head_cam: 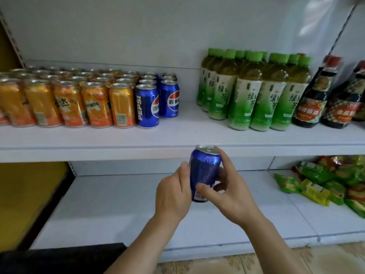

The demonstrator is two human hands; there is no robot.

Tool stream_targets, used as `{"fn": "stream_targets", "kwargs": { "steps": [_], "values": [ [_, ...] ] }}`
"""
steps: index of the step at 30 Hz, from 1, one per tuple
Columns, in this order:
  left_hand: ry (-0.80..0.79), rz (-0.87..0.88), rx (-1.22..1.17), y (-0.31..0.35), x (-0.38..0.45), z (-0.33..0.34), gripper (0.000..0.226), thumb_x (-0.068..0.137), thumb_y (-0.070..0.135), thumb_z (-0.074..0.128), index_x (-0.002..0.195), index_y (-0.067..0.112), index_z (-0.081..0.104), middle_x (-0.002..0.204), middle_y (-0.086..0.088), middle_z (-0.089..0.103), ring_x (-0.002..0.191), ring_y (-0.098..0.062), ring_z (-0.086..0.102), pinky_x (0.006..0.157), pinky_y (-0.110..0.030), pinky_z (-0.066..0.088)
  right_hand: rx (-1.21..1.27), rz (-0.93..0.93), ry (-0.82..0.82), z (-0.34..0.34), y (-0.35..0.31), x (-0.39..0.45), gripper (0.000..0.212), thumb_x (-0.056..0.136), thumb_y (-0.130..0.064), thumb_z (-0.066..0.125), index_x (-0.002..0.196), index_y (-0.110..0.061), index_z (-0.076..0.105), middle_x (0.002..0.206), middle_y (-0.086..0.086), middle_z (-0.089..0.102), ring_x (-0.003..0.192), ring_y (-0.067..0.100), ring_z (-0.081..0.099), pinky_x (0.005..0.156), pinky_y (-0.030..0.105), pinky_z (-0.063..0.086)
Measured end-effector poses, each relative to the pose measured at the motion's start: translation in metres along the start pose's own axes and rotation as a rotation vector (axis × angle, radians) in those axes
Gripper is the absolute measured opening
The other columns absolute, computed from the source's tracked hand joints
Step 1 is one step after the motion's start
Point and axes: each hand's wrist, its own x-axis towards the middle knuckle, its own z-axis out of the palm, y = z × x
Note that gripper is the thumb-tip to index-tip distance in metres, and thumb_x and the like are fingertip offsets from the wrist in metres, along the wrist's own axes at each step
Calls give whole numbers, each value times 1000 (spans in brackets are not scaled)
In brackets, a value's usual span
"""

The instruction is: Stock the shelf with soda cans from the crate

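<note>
Blue can (204, 173) upright in mid-air, just below front edge of upper shelf (177, 139), gripped from both sides: left hand (173, 194) wraps its left side, right hand (231, 192) pinches top rim and lower body. On shelf: orange cans (67, 101) at left, Pepsi cans (158, 99) beside them, green tea bottles (250, 89) well apart to the right, gap between.

Two bare forearms are showing, coming in from about six o'clock, with no sleeves, watch or rings on them; the left hand (173, 194) and right hand (231, 196) are wearing no gloves, and their short, unpainted fingernails are showing
</note>
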Motion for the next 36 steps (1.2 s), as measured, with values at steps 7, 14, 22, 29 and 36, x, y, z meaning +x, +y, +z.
{"fn": "stream_targets", "kwargs": {
  "steps": [7, 14, 22, 29, 36],
  "values": [
    [242, 290, 266, 31, 94, -68, 26, 99, 35, 47, 106, 19, 67, 103, 4, 66, 96, -16, 59, 75, -30, 46, -1, -116, 310, 11, -63, 83, 86, 72, -28, 80, 144, -37, 33, 107, -22, 67, 95, -7, 63, 79, 20, 52],
    [96, 187, 516, -21, 136, -83, 43, 94, 30, 60, 136, 23, 49, 122, -4, 49, 114, -26, 51, 91, -40, 50, -180, -122, 296, 40, -67, 163, 87, 72, -30, 77, 145, -31, 30, 123, -8, 65, 103, 14, 66, 85, 31, 55],
    [121, 232, 466, -28, 139, -81, 46, 94, 29, 59, 137, 28, 43, 123, 0, 46, 114, -19, 48, 89, -38, 51, -271, -116, 263, 60, -44, 196, 83, 75, -31, 76, 144, -27, 31, 128, 2, 63, 109, 26, 62, 85, 37, 53],
    [128, 251, 460, -32, 139, -79, 47, 95, 30, 60, 139, 28, 42, 126, 2, 44, 116, -17, 46, 88, -34, 51, -320, -145, 265, 66, -38, 203, 84, 81, -32, 74, 149, -21, 26, 124, 5, 65, 103, 28, 65, 75, 32, 50],
    [154, 246, 366, -28, 134, -79, 42, 95, 28, 61, 135, 26, 50, 131, 7, 50, 115, -13, 53, 88, -30, 54, -382, -131, 265, 69, -39, 176, 82, 85, -37, 72, 149, -22, 24, 128, 5, 63, 104, 28, 64, 70, 28, 42]
  ]
}}
